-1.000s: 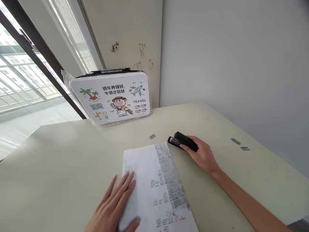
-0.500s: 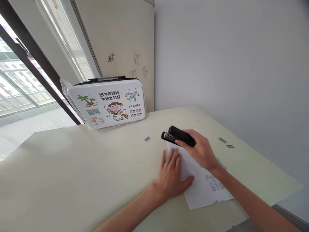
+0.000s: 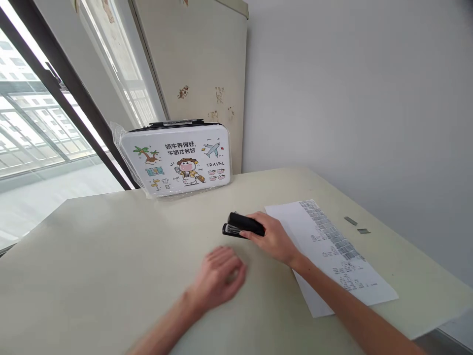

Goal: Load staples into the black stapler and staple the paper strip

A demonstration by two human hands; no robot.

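Observation:
My right hand [image 3: 271, 235] grips a black stapler [image 3: 244, 225] over the table, its jaw end pointing left and the jaws parted. Lower left of it is my left hand [image 3: 220, 275], slightly blurred, with fingers curled loosely in and the thumb bent towards them; nothing shows in it. A white printed sheet of paper [image 3: 291, 222] lies on the table to the right, partly covered by my right hand and forearm. Whether there is more than one sheet I cannot tell.
A white carrying case [image 3: 199, 162] with cartoon prints, in clear plastic, stands at the back of the table [image 3: 121, 266]. Two small grey staple strips [image 3: 351, 221] lie right of the paper. A grey wall rises behind; a window is at the left.
My right hand has moved left with the stapler, off the paper. My left hand has lifted from the paper, moved left and curled its fingers. The paper now lies further right.

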